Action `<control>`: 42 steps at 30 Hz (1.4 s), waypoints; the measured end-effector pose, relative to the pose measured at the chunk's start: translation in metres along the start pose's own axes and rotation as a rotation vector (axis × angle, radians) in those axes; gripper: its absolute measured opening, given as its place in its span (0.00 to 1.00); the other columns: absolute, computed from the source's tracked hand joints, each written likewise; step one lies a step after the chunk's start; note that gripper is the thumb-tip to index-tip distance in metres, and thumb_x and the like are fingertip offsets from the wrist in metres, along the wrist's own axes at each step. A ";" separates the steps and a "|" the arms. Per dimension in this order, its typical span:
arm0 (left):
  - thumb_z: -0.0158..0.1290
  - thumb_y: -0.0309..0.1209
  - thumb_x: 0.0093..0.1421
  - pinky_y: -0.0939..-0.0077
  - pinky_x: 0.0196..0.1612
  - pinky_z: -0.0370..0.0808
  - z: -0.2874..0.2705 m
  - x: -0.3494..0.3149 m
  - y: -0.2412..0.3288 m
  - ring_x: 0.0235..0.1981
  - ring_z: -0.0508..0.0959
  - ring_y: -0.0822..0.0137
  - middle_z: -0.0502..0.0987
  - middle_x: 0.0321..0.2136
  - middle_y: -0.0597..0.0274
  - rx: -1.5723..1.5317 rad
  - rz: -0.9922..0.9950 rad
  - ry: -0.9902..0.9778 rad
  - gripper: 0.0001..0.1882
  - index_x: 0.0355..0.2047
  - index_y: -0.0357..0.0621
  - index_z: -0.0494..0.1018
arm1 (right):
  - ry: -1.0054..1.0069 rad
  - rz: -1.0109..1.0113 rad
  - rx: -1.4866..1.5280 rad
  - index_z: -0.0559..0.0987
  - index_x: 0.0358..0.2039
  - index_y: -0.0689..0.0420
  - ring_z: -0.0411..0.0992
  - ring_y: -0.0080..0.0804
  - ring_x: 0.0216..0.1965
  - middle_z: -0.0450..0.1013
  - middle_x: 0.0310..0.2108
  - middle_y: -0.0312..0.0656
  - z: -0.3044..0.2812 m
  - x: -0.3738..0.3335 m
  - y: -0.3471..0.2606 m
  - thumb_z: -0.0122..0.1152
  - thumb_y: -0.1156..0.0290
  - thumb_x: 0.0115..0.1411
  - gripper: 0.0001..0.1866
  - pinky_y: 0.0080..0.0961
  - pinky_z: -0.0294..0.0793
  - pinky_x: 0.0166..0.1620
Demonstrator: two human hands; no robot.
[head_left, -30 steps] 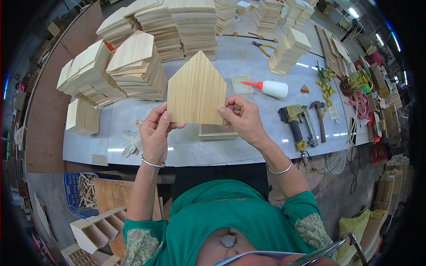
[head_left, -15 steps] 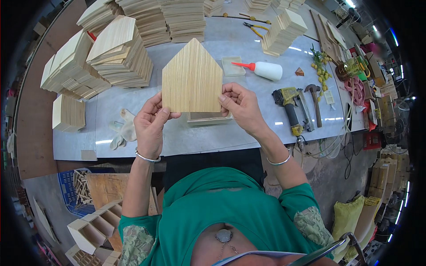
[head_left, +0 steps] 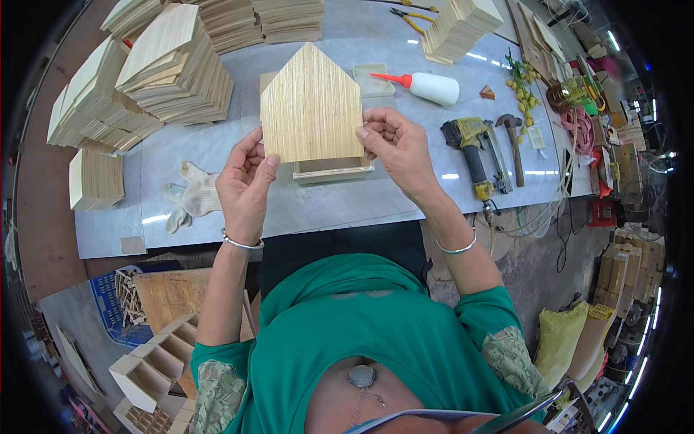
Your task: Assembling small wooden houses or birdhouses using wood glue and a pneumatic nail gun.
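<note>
Between my two hands is a house-shaped wooden panel point(head_left: 311, 108), flat-bottomed with a pointed top and light striped grain. My left hand point(head_left: 246, 177) pinches its lower left corner, thumb on the front face. My right hand point(head_left: 397, 148) grips its lower right edge in the same way. Beneath the panel a shallow wooden frame point(head_left: 332, 173) shows only its near side; the rest is hidden. Just beyond, to the right, lie a small clear tray point(head_left: 374, 88) and a white squeeze bottle point(head_left: 434, 88) with a red nozzle.
Tall stacks of house-shaped panels point(head_left: 177, 72) crowd the table's left and back. A white glove point(head_left: 195, 192) lies left of my hand. On the right are a nail gun point(head_left: 477, 159), a hammer point(head_left: 512, 145) and yellow-handled pliers point(head_left: 412, 18). Wooden house boxes point(head_left: 152, 365) stand at lower left.
The table scene has shifted up and left in view. The panel stays in both hands and sits a little higher in the picture, with more of the frame's near side showing below it.
</note>
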State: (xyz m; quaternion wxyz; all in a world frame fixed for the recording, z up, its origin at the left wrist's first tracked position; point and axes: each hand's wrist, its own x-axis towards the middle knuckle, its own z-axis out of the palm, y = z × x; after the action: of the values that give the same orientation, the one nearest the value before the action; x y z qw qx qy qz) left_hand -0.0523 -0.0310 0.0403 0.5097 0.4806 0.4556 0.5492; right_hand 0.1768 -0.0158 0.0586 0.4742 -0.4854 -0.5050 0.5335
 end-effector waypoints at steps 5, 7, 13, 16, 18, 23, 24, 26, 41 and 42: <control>0.58 0.25 0.57 0.80 0.38 0.71 0.004 -0.008 -0.014 0.35 0.71 0.72 0.70 0.37 0.61 0.427 0.256 -0.035 0.23 0.53 0.38 0.71 | 0.139 -0.053 -0.043 0.74 0.41 0.65 0.68 0.15 0.28 0.71 0.27 0.33 -0.010 -0.009 0.014 0.60 0.76 0.58 0.11 0.14 0.71 0.31; 0.59 0.26 0.56 0.77 0.39 0.71 0.004 -0.013 -0.015 0.36 0.71 0.69 0.69 0.38 0.59 0.578 0.323 -0.051 0.24 0.53 0.39 0.71 | 0.162 -0.030 -0.037 0.74 0.41 0.65 0.68 0.15 0.29 0.71 0.28 0.34 -0.015 -0.015 0.018 0.61 0.75 0.58 0.11 0.15 0.71 0.32; 0.61 0.31 0.55 0.69 0.45 0.70 0.000 -0.023 -0.034 0.42 0.70 0.58 0.68 0.42 0.50 0.742 0.513 -0.129 0.28 0.55 0.38 0.69 | 0.225 -0.014 -0.067 0.76 0.39 0.65 0.69 0.16 0.30 0.72 0.29 0.34 -0.017 -0.031 0.043 0.62 0.75 0.57 0.11 0.15 0.72 0.36; 0.57 0.35 0.59 0.66 0.49 0.69 0.000 -0.023 -0.041 0.46 0.69 0.56 0.67 0.45 0.49 0.758 0.492 -0.146 0.27 0.57 0.38 0.68 | 0.244 -0.019 -0.095 0.76 0.39 0.64 0.69 0.17 0.30 0.72 0.29 0.35 -0.016 -0.031 0.052 0.63 0.74 0.56 0.11 0.16 0.72 0.37; 0.57 0.35 0.59 0.66 0.50 0.68 0.001 -0.022 -0.044 0.47 0.69 0.56 0.67 0.45 0.48 0.792 0.524 -0.138 0.27 0.57 0.36 0.68 | 0.253 -0.016 -0.122 0.76 0.39 0.63 0.69 0.18 0.30 0.73 0.29 0.35 -0.015 -0.029 0.054 0.63 0.74 0.56 0.11 0.17 0.72 0.37; 0.58 0.33 0.58 0.67 0.47 0.70 -0.001 -0.019 -0.054 0.44 0.71 0.54 0.68 0.45 0.47 0.816 0.543 -0.116 0.28 0.56 0.34 0.67 | 0.264 -0.073 -0.266 0.77 0.38 0.62 0.70 0.21 0.30 0.73 0.29 0.37 -0.013 -0.024 0.053 0.63 0.73 0.55 0.11 0.19 0.72 0.36; 0.57 0.33 0.58 0.66 0.47 0.70 -0.001 -0.019 -0.055 0.45 0.70 0.54 0.68 0.44 0.47 0.808 0.529 -0.115 0.27 0.56 0.34 0.67 | 0.265 -0.072 -0.266 0.77 0.38 0.62 0.70 0.21 0.30 0.73 0.29 0.37 -0.013 -0.024 0.052 0.63 0.73 0.55 0.11 0.19 0.72 0.36; 0.57 0.32 0.58 0.67 0.46 0.71 -0.001 -0.018 -0.054 0.43 0.71 0.55 0.68 0.44 0.47 0.811 0.514 -0.119 0.27 0.56 0.34 0.67 | 0.267 -0.088 -0.324 0.77 0.39 0.62 0.70 0.21 0.30 0.73 0.31 0.38 -0.012 -0.024 0.050 0.63 0.72 0.55 0.12 0.19 0.72 0.36; 0.57 0.25 0.58 0.75 0.33 0.76 0.005 -0.020 -0.057 0.29 0.78 0.66 0.77 0.36 0.53 0.663 0.493 -0.006 0.16 0.47 0.35 0.75 | 0.107 -0.324 -0.581 0.76 0.38 0.63 0.73 0.35 0.27 0.72 0.29 0.45 -0.022 -0.051 0.048 0.60 0.76 0.56 0.10 0.27 0.73 0.30; 0.57 0.25 0.58 0.75 0.33 0.76 0.005 -0.020 -0.059 0.29 0.78 0.66 0.77 0.36 0.53 0.669 0.522 0.007 0.15 0.46 0.35 0.75 | 0.112 -0.320 -0.583 0.76 0.38 0.63 0.73 0.35 0.27 0.72 0.29 0.45 -0.022 -0.050 0.049 0.60 0.76 0.56 0.10 0.27 0.73 0.30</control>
State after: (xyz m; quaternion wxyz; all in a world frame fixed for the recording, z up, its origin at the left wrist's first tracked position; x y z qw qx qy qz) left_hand -0.0396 -0.0466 -0.0187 0.1676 0.7169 0.4735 0.4835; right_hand 0.2019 -0.0663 0.0108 0.4202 -0.5435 -0.6793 0.2580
